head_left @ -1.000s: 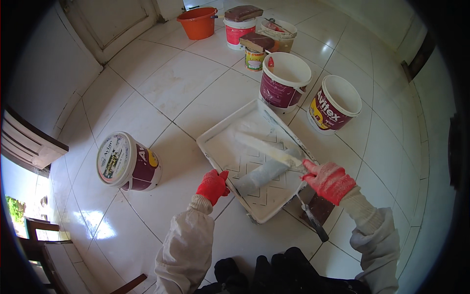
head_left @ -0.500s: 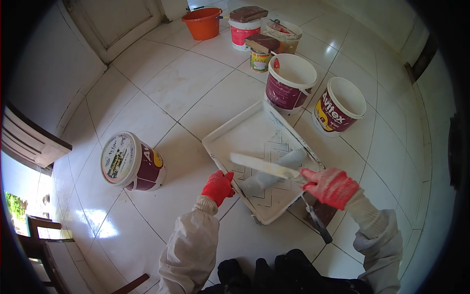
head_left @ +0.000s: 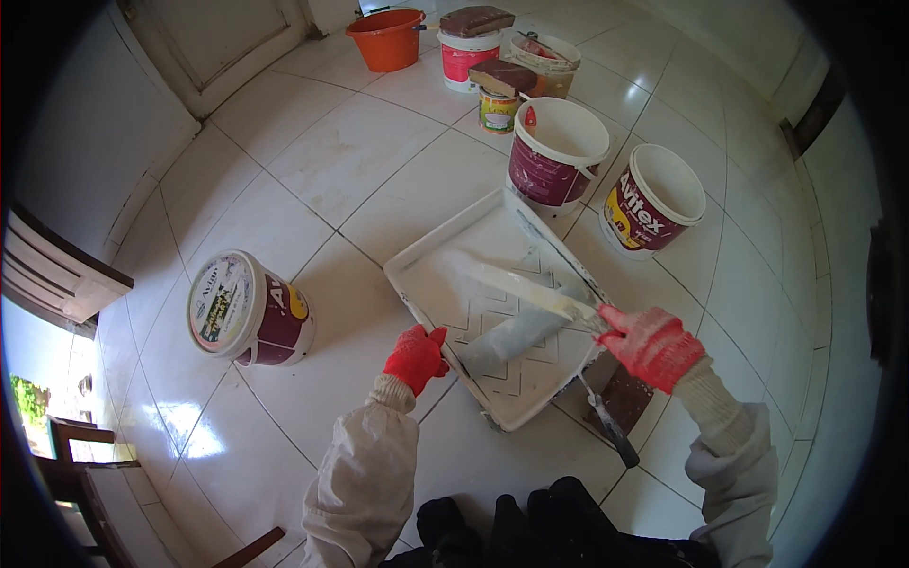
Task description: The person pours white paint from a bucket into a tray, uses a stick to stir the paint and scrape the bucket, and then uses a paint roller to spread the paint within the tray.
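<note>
1. Fingers of the right hand [head_left: 653,348] clenched round the near end of a paint-coated flat stick [head_left: 530,292]; left hand [head_left: 417,362] gripping the left rim of the paint tray [head_left: 450,256].
2. Stick lies up-left from the right fingers, inside the tray outline; long axis runs lower right to upper left; right hand nearer, left hand well apart from it; can't tell if the far tip touches the tray bed.
3. Paint roller [head_left: 511,343] lies in the tray, axis lower left to upper right; stick crosses above its right end; black roller handle [head_left: 615,435] sticks out past the tray's lower right side, over a brown slab [head_left: 632,396].
4. Labels: lidded tub [head_left: 275,327], left on the floor, maroon and yellow with pale lettering, printed lid; right open bucket [head_left: 639,218], same colours; middle open bucket [head_left: 544,175], maroon with small pale print.
</note>
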### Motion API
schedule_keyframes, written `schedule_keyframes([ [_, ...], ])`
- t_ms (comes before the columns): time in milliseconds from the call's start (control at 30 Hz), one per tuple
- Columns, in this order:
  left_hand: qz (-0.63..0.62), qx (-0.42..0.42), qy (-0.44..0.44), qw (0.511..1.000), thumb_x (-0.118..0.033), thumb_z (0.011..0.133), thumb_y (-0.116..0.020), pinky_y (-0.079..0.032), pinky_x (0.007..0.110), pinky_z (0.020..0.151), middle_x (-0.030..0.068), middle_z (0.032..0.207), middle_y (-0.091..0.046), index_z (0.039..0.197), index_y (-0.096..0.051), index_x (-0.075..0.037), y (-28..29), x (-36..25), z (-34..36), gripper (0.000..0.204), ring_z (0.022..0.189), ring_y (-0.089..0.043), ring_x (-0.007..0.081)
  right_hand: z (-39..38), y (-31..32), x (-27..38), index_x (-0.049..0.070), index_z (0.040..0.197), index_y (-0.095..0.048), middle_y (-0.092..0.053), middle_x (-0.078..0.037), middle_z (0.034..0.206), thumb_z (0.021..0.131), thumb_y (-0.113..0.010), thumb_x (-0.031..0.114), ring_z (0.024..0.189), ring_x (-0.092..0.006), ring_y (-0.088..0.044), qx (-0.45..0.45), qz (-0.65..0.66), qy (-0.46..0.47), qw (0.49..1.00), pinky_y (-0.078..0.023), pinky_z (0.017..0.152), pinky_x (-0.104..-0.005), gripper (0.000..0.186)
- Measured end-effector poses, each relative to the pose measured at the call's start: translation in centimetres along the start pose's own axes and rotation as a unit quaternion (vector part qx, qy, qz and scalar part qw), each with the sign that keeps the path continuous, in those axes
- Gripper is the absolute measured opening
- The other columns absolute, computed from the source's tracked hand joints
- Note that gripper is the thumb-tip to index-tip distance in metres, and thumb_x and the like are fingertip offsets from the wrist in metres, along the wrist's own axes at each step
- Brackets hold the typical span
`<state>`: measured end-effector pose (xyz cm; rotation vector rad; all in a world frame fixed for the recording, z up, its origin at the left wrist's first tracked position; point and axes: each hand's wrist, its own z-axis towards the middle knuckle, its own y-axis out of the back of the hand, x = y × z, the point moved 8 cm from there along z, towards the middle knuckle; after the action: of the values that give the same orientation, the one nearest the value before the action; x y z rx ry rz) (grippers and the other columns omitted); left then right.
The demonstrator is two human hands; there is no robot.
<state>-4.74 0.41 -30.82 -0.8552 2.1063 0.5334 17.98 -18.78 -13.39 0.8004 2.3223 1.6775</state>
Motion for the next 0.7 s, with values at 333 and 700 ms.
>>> schedule_keyframes([
  [333, 0.031, 0.006, -0.015, 0.999, -0.03, 0.095, -0.053, -0.052, 0.03, 0.056, 0.0113, 0.07, -0.061, 0.095, -0.053, 0.004, 0.0, -0.5, -0.3, 0.034, 0.056, -0.061, 0.019, -2.0, 0.6, -0.3, 0.017, 0.116, -0.057, -0.061, -0.017, 0.072, 0.089, -0.055, 0.044, 0.068, -0.0367, -0.061, 0.001, -0.028, 0.026, 0.999, -0.048, 0.06, -0.0454, 0.039],
  [700, -0.004, -0.001, 0.002, 1.0, -0.03, 0.095, -0.054, -0.052, 0.031, 0.054, 0.0117, 0.073, -0.061, 0.097, -0.053, 0.004, -0.1, -0.1, -0.1, 0.034, 0.055, -0.061, 0.0185, 0.2, 0.1, 0.0, 0.014, 0.125, -0.057, -0.06, -0.02, 0.072, 0.086, -0.061, 0.042, 0.065, -0.0367, -0.06, -0.062, -0.028, 0.016, 0.998, -0.047, 0.059, -0.0426, 0.048],
])
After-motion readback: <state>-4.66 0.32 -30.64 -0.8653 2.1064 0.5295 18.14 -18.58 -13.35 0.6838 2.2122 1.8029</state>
